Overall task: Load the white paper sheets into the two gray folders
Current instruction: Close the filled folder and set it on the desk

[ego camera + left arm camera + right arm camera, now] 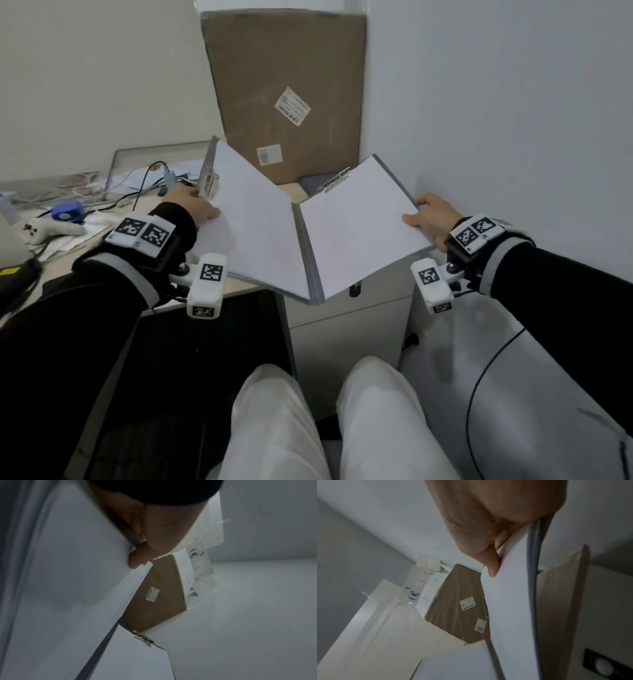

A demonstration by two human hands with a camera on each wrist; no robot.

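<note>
I have a gray folder (310, 270) spread open mid-frame, white sheets (356, 222) on both leaves — my left hand (191, 209) pinches the left edge, my right hand (431, 219) the right — light, stiff boards, I judge, but slippery paper, best gripped at the outer edges.

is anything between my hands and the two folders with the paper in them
Nothing visible. The left hand already has its grip on the left folder, and the right hand holds the right folder, thumbs directly on the white paper.
</note>
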